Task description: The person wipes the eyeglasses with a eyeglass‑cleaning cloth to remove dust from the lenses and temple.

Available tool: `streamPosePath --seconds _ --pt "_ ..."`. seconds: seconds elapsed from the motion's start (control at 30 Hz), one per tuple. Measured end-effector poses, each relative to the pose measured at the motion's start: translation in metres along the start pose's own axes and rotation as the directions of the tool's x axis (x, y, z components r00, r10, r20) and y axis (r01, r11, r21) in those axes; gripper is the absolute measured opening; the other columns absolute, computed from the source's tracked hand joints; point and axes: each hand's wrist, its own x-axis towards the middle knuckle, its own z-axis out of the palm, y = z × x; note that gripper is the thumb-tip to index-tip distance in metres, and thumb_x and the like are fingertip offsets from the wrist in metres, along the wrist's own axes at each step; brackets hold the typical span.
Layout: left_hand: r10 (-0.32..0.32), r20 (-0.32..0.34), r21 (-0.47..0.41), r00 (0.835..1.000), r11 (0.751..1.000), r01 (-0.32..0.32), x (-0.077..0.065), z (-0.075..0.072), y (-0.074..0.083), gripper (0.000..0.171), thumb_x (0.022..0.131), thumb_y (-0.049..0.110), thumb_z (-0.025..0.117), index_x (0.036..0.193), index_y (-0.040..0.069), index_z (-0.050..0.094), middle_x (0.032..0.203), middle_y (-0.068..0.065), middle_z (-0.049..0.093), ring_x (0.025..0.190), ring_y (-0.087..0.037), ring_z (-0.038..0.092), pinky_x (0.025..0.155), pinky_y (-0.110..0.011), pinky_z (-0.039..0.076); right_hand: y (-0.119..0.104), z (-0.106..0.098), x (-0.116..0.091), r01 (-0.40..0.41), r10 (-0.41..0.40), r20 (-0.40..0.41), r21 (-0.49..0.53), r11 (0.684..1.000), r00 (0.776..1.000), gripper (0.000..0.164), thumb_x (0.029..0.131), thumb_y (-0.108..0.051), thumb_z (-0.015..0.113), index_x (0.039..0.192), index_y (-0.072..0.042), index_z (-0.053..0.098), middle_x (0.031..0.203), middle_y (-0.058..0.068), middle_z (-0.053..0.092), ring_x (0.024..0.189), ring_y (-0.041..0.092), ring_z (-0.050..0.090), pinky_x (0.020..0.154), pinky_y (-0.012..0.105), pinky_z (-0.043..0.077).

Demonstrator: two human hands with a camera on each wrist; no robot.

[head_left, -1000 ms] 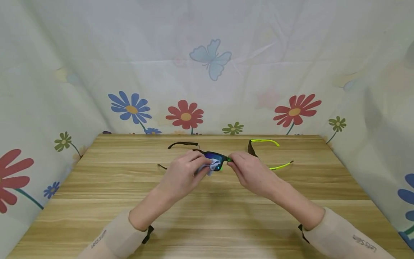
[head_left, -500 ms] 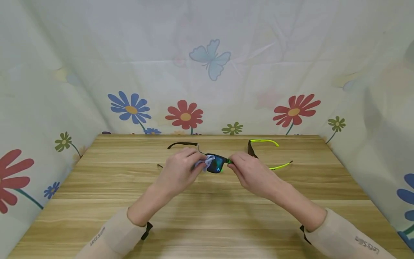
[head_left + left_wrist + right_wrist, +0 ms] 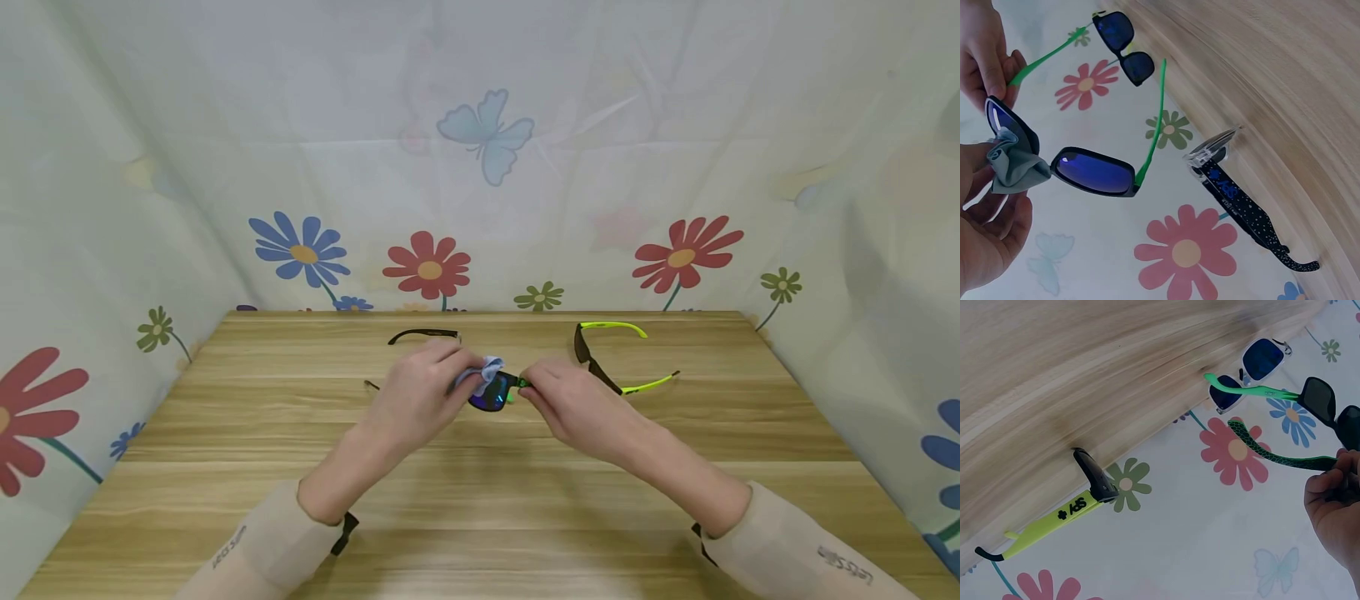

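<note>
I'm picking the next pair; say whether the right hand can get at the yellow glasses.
Probably yes: the right hand is near the yellow glasses, with nothing visible between them, though it holds the green glasses and would likely need freeing.

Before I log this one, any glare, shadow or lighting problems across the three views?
Head: brightest, soft shadows on the table, small glints on the held sunglasses; left wrist: noticeably dimmer, pictured at a tilt; right wrist: also dim and tilted, faint shadow near the yellow sunglasses.

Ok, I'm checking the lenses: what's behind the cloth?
One lens of the green-armed sunglasses, partly visible; the part the cloth covers cannot be seen.
</note>
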Motion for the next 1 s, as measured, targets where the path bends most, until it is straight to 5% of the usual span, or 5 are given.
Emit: streamPosePath --seconds 0.33,0.6,0.83,1.0 --pt "0.05 0.006 -0.004 0.999 0.999 -0.05 0.002 -0.003 0.012 0.017 0.088 0.013 0.083 0.102 0.007 0.076 0.097 -0.001 0.071 0.09 -0.016 0.068 0.082 -0.031 0.057 -0.001 -0.004 0.002 0.017 -0.017 -0.017 0.0 1.0 1.0 0.049 0.11 -0.04 0.03 0.102 -0.006 0.063 0.089 -0.002 0.059 0.074 0.01 0.051 0.066 0.028 0.048" --pt "0.066 0.002 -0.007 0.998 0.998 -0.066 0.001 -0.002 0.016 0.015 0.088 0.012 0.084 0.101 0.008 0.077 0.094 0.0 0.07 0.087 -0.015 0.066 0.082 -0.032 0.056 -0.001 -0.005 0.001 -0.01 0.01 -0.012 0.013 1.0 1.0 0.006 0.103 -0.009 0.063 0.103 -0.003 0.063 0.089 -0.001 0.059 0.073 0.011 0.051 0.064 0.028 0.048" --pt "0.045 0.001 -0.004 0.999 0.999 -0.045 -0.003 -0.001 0.011 0.017 0.086 0.011 0.085 0.1 0.006 0.076 0.094 -0.002 0.071 0.086 -0.017 0.067 0.08 -0.032 0.057 0.0 -0.007 0.0 -0.048 0.048 -0.008 0.003 0.999 0.999 0.024 0.109 -0.024 0.048 0.105 -0.003 0.061 0.091 0.001 0.059 0.075 0.013 0.052 0.066 0.029 0.049" --pt "0.016 0.015 -0.001 1.0 1.0 -0.016 -0.004 -0.001 0.006 0.018 0.087 0.011 0.085 0.101 0.006 0.077 0.095 -0.003 0.071 0.088 -0.017 0.068 0.081 -0.031 0.058 0.0 -0.009 0.0 -0.071 0.071 -0.003 0.003 0.998 0.998 0.01 0.105 -0.013 0.06 0.106 -0.003 0.061 0.092 0.002 0.06 0.078 0.014 0.052 0.069 0.03 0.051"
